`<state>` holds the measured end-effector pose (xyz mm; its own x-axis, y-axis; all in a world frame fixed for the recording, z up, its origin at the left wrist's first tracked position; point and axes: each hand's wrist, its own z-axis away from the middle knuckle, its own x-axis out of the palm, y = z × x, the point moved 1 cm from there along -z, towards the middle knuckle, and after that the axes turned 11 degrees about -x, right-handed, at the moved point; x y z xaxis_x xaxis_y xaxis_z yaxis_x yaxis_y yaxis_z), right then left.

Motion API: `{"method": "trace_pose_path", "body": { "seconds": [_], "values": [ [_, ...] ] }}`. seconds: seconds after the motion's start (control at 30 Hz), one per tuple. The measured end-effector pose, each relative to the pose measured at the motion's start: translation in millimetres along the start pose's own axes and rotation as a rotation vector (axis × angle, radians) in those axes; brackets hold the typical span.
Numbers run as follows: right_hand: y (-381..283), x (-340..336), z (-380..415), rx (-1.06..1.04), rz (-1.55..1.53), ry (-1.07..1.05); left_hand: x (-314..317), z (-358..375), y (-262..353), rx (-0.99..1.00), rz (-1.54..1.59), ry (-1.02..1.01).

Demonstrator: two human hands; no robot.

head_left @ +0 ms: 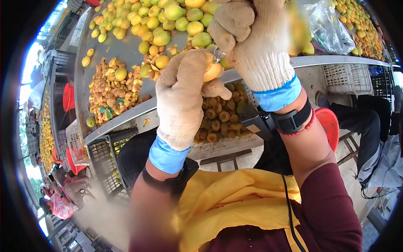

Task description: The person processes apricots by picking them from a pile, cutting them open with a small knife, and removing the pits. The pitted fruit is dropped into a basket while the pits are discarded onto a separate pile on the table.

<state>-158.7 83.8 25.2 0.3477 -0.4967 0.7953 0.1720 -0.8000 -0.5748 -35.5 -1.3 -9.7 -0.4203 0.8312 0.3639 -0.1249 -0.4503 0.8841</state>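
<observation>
My left hand [181, 86], in a beige knitted glove with a blue cuff, is closed around a yellow apricot [212, 72]. My right hand [258, 44], gloved the same way, is closed on a small shiny metal tool [218, 54]. The tool's curved tip meets the top of the apricot; its handle is hidden in my fist. Both hands are above the table's near edge. Beneath them, a crate holds several hollowed apricot halves [222, 115]. Whole green and yellow apricots [161, 25] are heaped beyond my left hand.
A pile of orange-brown scraps [112, 88] lies on the metal table [112, 45]. A clear plastic bag [329, 27] sits at the right. Black crates [103, 166] and a white crate [347, 79] stand below the table. Other people sit at left and right.
</observation>
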Motion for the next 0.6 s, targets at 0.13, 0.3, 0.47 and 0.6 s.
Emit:
{"method": "trace_pose_path", "body": {
  "seconds": [0.13, 0.3, 0.47, 0.6],
  "values": [
    [11.9, -10.1, -7.8, 0.094, -0.29, -0.055, 6.4, 3.0, -2.7, 0.162, -0.219, 0.187],
    [9.1, -1.5, -6.0, 0.066, -0.13, 0.094, -2.4, -2.9, -2.5, 0.242, -0.231, 0.093],
    [13.1, -41.5, -12.5, -0.917, 0.998, -0.606, -5.3, -4.7, -4.3, 0.006, 0.128, 0.028],
    [19.2, -31.6, -5.8, -0.727, 0.857, -0.482, -3.4, -2.2, -8.1, 0.027, 0.076, 0.036]
  ]
}}
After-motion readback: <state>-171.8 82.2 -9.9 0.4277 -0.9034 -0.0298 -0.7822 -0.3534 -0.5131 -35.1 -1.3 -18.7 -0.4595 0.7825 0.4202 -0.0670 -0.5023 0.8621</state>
